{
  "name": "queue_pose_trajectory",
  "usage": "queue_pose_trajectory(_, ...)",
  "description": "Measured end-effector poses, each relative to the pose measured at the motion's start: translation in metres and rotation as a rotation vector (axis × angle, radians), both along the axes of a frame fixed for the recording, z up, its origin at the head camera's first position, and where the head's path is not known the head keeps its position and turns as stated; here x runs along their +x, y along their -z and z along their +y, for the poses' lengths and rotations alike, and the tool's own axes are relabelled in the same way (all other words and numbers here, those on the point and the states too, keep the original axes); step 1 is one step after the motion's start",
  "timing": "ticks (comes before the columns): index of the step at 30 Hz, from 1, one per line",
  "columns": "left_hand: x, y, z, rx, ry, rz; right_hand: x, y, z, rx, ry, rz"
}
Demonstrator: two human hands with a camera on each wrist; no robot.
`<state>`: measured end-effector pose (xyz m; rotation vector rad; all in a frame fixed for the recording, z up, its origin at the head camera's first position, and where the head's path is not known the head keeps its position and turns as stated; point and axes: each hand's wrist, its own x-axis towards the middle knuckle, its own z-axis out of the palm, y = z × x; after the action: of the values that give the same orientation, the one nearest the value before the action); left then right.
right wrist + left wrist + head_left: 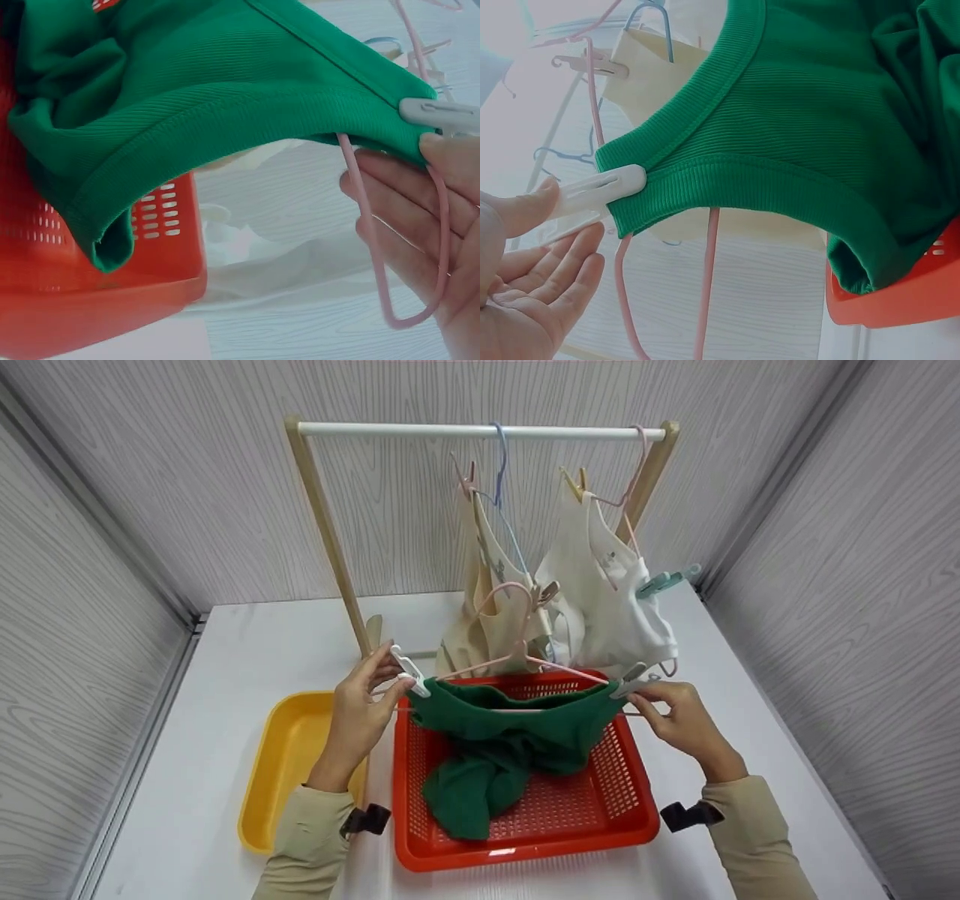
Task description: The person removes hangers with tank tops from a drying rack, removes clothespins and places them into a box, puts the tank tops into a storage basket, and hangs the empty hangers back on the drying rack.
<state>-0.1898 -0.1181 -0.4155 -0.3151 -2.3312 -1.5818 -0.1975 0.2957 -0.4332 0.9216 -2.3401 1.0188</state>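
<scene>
Two hands, sleeved in beige to the wrists, forearms angled inward from the lower edge. Left hand [358,716]: raised, thumb above and fingers beneath, pinching a white clothespin [634,178] at one strap corner of a green garment [795,97]. Right hand [684,721]: level with it at the opposite corner, thumb pressed to the strap edge, other fingers extended behind the loop of a pink hanger [369,210], gripping corner and hanger together; a grey clothespin [439,112] sits just above the thumb.

Green garment: ribbed, suspended between the hands on the pink hanger, its lower folds hanging into a red basket [585,846]; whether they touch the bottom cannot be told. Basket: perforated walls, centre of the white tabletop [191,750].

One yellow tray [281,780], left of the basket, partly covered by the left forearm.

One drying rack [405,430], wooden posts, white rail, behind. On it: a beige garment [499,631] on a blue hanger [502,457], partly behind the raised hanger's hook; a white garment [615,626] to its right, a teal clothespin [656,583] at its shoulder.
</scene>
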Motion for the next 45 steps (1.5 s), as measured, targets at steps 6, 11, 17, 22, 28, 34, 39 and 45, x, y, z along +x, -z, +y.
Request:
queue_pose_trajectory(6,0.002,-0.003,0.0,0.011,0.019,0.003,-0.004,0.006,-0.002,-0.032,0.031,0.036)
queue_pose_trajectory(11,0.003,-0.004,0.0,-0.001,0.032,0.026,-0.004,0.009,-0.005,-0.106,0.035,-0.011)
queue_pose_trajectory(17,0.004,-0.005,-0.001,0.033,0.043,0.019,-0.003,0.01,-0.006,-0.17,0.043,-0.066)
queue_pose_trajectory(22,0.004,-0.004,-0.002,0.069,0.055,0.027,-0.001,0.01,-0.006,-0.175,0.061,-0.075)
queue_pose_trajectory(28,0.004,-0.002,-0.003,0.106,0.035,0.037,0.001,0.012,-0.005,-0.188,0.067,-0.096)
queue_pose_trajectory(34,0.002,0.0,-0.005,0.202,-0.006,0.059,0.002,0.01,-0.005,-0.18,0.079,-0.105)
queue_pose_trajectory(39,0.002,0.0,-0.011,0.286,-0.048,0.12,0.001,0.011,-0.004,-0.16,0.094,-0.102)
queue_pose_trajectory(45,-0.001,-0.002,-0.019,0.235,-0.138,0.186,0.002,0.014,-0.003,-0.159,0.103,-0.102)
